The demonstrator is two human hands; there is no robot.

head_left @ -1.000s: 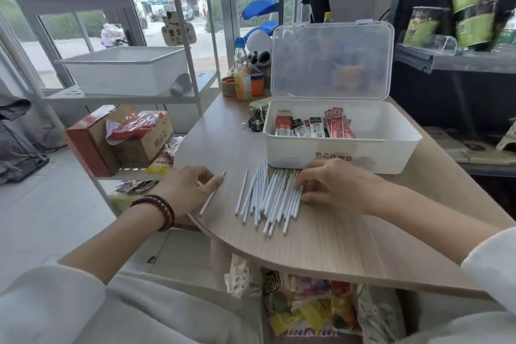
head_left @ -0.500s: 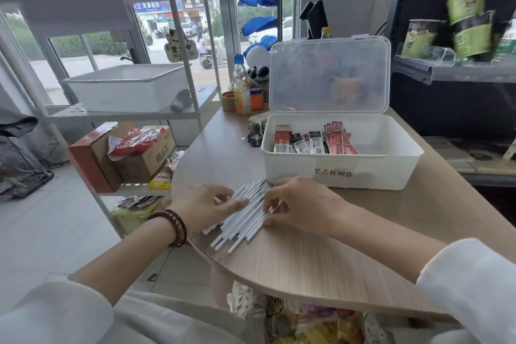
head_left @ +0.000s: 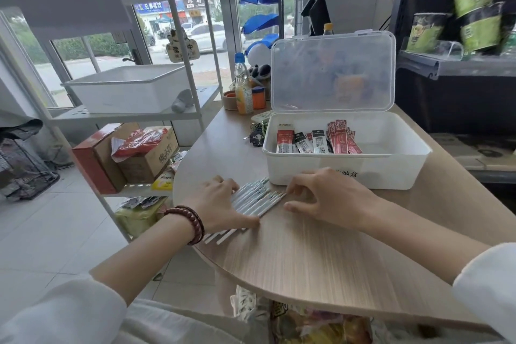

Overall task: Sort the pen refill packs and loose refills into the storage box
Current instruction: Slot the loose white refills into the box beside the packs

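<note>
Item: loose refills, a flat row of white sticks lying side by side on the wooden table.
Long axis: diagonal, from the table's near-left edge up and right toward the front-left corner of the storage box.
Left hand: palm-down on the near-left half of the row. The fingers are bent over its far side, the thumb lies along its near side, and it presses on the row without closing round it. Refill ends show below the wrist.
Right hand: holds nothing. Its bent fingertips touch the far-right ends of the row and the thumb rests on the table just beside them.
Nearer hand: the left, which covers the row; the right meets only its tips.
Position relative to hands: between the two, bracketed end to end.
Storage box: lid upright and open, just beyond the row's far ends and partly behind the right hand.
Refill packs: already standing in the box's left part.
Judgement: the row is squared but not yet lifted. The coming move likely needs a grip across the long axis, then a short carry up and right over the front wall.
</note>
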